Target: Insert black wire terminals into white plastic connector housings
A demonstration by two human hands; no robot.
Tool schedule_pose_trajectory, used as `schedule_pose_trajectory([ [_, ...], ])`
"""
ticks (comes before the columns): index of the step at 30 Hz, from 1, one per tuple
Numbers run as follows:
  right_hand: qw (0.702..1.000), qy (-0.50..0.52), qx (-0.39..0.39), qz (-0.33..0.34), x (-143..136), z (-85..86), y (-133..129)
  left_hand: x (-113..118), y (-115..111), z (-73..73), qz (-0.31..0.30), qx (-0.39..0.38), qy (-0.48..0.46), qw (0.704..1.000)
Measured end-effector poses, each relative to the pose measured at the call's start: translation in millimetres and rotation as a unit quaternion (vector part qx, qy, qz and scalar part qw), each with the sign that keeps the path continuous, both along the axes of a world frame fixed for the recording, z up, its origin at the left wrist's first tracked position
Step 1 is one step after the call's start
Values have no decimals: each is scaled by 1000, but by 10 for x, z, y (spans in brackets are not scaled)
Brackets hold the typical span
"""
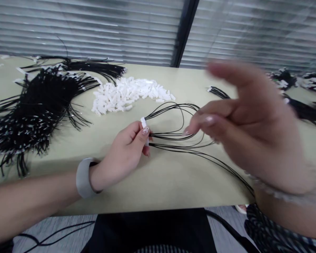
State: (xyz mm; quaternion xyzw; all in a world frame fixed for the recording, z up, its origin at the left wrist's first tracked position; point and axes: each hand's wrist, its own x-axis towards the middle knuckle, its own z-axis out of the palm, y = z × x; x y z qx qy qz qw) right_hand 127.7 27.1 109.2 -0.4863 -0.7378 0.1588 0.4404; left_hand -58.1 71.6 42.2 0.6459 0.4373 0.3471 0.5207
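Note:
My left hand [129,146] pinches a long white connector [143,122] between thumb and fingers, near the middle of the table. Several thin black wires [173,136] run out of the connector to the right; some loop back, others trail down to the table's front edge. My right hand [263,130], blurred by motion, is raised at the right, close to the camera. Its thumb and one finger come together over the looping wires, while another finger points up and left. Whether a wire lies between the fingertips is too blurred to tell.
A large heap of black wires [44,102] covers the table's left side. Beside it lies a pile of small white connectors [129,92]. More wire bundles [305,109] lie at the far right. Behind the table [173,189] are window blinds [89,28].

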Motion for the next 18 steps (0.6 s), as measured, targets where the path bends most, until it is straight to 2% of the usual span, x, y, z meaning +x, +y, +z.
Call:
schedule_pose_trajectory([
  [2, 992, -122, 21, -1, -51, -82, 11, 7, -10, 11, -9, 11, 18, 1000],
  [5, 975, -217, 54, -11, -67, -189, 76, 6, -22, 20, -27, 23, 28, 999],
  [10, 965, -257, 46, -15, -103, -276, 151, -10, -24, 9, -41, 42, 44, 997],
  [18, 955, -286, 80, -19, -160, -347, 194, -18, -37, -10, -54, 40, 43, 997],
])
